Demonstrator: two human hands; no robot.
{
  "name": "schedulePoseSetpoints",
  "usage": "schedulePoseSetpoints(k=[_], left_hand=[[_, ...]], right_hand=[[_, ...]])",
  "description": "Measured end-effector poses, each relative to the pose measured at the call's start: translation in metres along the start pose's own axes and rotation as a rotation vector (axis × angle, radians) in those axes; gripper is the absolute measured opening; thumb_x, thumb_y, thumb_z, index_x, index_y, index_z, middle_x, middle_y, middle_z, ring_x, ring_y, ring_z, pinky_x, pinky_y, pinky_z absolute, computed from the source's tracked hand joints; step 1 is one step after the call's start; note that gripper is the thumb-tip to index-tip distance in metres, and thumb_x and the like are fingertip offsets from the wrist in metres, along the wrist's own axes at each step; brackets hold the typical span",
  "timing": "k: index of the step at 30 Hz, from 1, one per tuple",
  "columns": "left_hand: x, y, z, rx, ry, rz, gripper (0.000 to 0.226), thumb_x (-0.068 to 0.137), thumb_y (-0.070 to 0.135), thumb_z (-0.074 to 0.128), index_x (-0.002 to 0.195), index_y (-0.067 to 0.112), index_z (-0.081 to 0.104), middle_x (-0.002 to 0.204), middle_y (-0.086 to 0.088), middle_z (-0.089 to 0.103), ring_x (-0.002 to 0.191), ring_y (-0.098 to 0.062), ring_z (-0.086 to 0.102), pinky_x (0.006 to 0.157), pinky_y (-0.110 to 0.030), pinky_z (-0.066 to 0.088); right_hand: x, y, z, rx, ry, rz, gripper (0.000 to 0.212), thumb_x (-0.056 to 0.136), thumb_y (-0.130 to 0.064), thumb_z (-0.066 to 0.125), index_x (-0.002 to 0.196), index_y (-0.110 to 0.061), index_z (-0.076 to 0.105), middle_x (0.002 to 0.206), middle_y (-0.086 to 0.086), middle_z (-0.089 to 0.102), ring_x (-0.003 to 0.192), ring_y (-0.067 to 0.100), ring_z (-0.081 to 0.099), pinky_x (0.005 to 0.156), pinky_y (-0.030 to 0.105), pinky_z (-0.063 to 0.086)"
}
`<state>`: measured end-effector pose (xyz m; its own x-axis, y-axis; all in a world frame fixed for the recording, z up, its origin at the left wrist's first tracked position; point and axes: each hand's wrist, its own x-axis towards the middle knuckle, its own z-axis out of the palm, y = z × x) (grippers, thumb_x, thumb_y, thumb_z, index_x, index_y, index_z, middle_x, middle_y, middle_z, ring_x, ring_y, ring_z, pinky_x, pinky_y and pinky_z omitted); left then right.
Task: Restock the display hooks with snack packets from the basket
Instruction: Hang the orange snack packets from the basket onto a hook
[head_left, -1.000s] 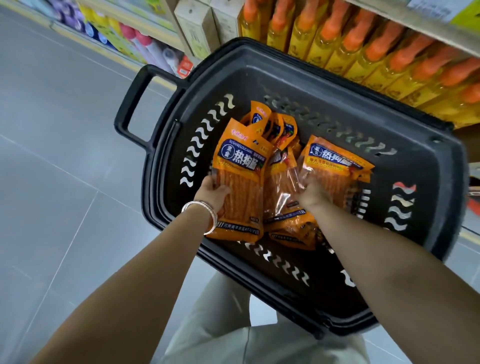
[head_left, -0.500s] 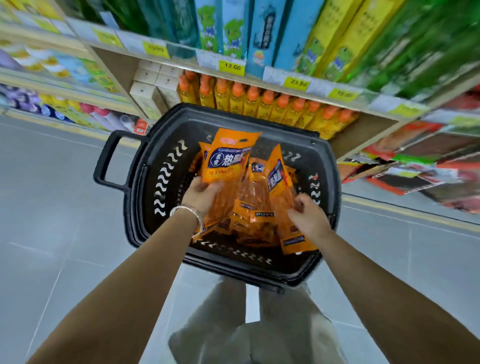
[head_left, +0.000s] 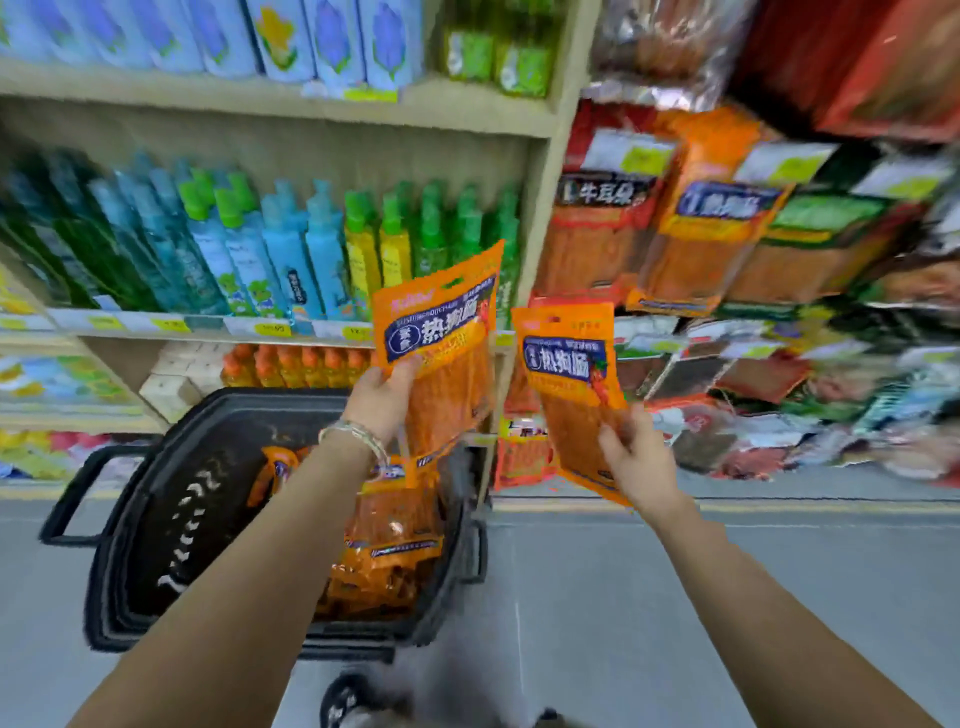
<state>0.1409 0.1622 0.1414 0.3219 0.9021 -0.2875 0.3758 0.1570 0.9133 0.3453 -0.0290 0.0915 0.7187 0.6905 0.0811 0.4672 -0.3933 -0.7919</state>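
Stocked wooden shelves (head_left: 280, 104) line the grey floor (head_left: 649, 597). The left hand (head_left: 382, 397) grips an orange packet (head_left: 447, 322), the right hand (head_left: 639, 457) a second packet (head_left: 566, 364).

The left hand (head_left: 382, 397) and right hand (head_left: 636, 462) were bare, as were both forearms (head_left: 249, 571) down to the frame's edge. A thin silvery bracelet (head_left: 356, 434), seemingly of several strands, circled the left wrist at about 8 o'clock from the middle of the view. At 7 o'clock, by the bottom edge, a dark shoe (head_left: 343, 701) with pale marks showed, blurred.
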Motion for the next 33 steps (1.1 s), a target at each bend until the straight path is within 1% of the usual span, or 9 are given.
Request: schedulePoseSetpoints(k=[4,8,10,15,19,25,28,30,33], left_hand=[[-0.026,0.07,0.063,0.058,0.043,0.169,0.047,0.096,0.04,0.042,0.132,0.01,0.05,0.137,-0.019,0.046,0.125,-0.03,0.043,0.084,-0.026,0.026],[-0.053,0.139,0.111,-0.109,0.121,0.318,0.036,0.092,0.049,0.048,0.113,0.019,0.054,0.101,0.0,0.047,0.092,-0.01,0.042,0.059,-0.015,0.022],[-0.056,0.169,0.127,-0.15,0.117,0.405,0.03,0.092,0.051,0.048,0.099,0.023,0.058,0.096,0.001,0.053,0.089,-0.011,0.047,0.067,-0.014,0.029],[-0.043,0.236,0.151,-0.28,0.098,0.527,0.041,0.09,0.051,0.051,0.114,0.019,0.06,0.116,0.003,0.063,0.109,-0.017,0.058,0.099,-0.031,0.041],[-0.033,0.285,0.161,-0.266,0.143,0.649,0.027,0.091,0.046,0.053,0.113,0.029,0.054,0.097,0.019,0.058,0.086,-0.003,0.055,0.073,-0.013,0.04],[-0.006,0.341,0.168,-0.317,0.217,0.713,0.015,0.092,0.042,0.053,0.099,0.029,0.056,0.078,0.023,0.057,0.064,0.01,0.052,0.048,-0.006,0.035],[0.012,0.357,0.171,-0.328,0.198,0.713,0.019,0.09,0.045,0.054,0.1,0.029,0.059,0.08,0.022,0.061,0.072,0.001,0.059,0.06,-0.015,0.042],[0.025,0.365,0.173,-0.344,0.177,0.72,0.022,0.089,0.044,0.056,0.103,0.027,0.06,0.086,0.017,0.064,0.082,-0.009,0.063,0.073,-0.027,0.047],[0.041,0.372,0.176,-0.359,0.161,0.721,0.028,0.089,0.044,0.056,0.108,0.024,0.062,0.089,0.012,0.068,0.082,-0.01,0.065,0.066,-0.025,0.046]], right_hand=[[0.026,0.006,-0.092,0.031,0.271,-0.003,0.02,0.093,-0.029,0.054,0.1,-0.01,0.053,0.085,0.006,0.063,0.084,0.028,0.059,0.071,0.034,0.042],[0.051,0.0,-0.171,0.024,0.44,-0.122,0.033,0.093,-0.05,0.048,0.086,-0.019,0.055,0.076,-0.003,0.062,0.074,0.02,0.056,0.064,0.032,0.04],[0.065,-0.008,-0.2,0.059,0.479,-0.203,0.03,0.095,-0.047,0.047,0.082,-0.021,0.051,0.07,-0.008,0.057,0.068,0.014,0.052,0.059,0.029,0.032],[0.112,-0.039,-0.255,0.157,0.509,-0.373,0.005,0.099,-0.035,0.044,0.098,-0.039,0.047,0.077,-0.018,0.055,0.066,-0.01,0.053,0.059,0.013,0.041],[0.156,-0.068,-0.283,0.286,0.536,-0.405,0.011,0.099,-0.034,0.041,0.105,-0.03,0.049,0.072,-0.012,0.054,0.053,-0.002,0.049,0.048,0.015,0.037],[0.226,-0.107,-0.309,0.368,0.517,-0.462,0.012,0.097,-0.032,0.045,0.086,-0.037,0.048,0.084,-0.003,0.06,0.075,0.012,0.057,0.069,0.031,0.045],[0.258,-0.119,-0.313,0.433,0.474,-0.455,0.012,0.096,-0.027,0.048,0.085,-0.03,0.052,0.085,0.001,0.062,0.08,0.017,0.061,0.075,0.031,0.048],[0.275,-0.125,-0.314,0.487,0.446,-0.446,0.011,0.096,-0.026,0.049,0.086,-0.03,0.055,0.082,-0.006,0.062,0.071,-0.002,0.061,0.065,0.015,0.047],[0.295,-0.129,-0.312,0.514,0.414,-0.428,0.012,0.095,-0.031,0.051,0.085,-0.034,0.057,0.084,-0.018,0.062,0.067,-0.016,0.057,0.059,0.011,0.041]])
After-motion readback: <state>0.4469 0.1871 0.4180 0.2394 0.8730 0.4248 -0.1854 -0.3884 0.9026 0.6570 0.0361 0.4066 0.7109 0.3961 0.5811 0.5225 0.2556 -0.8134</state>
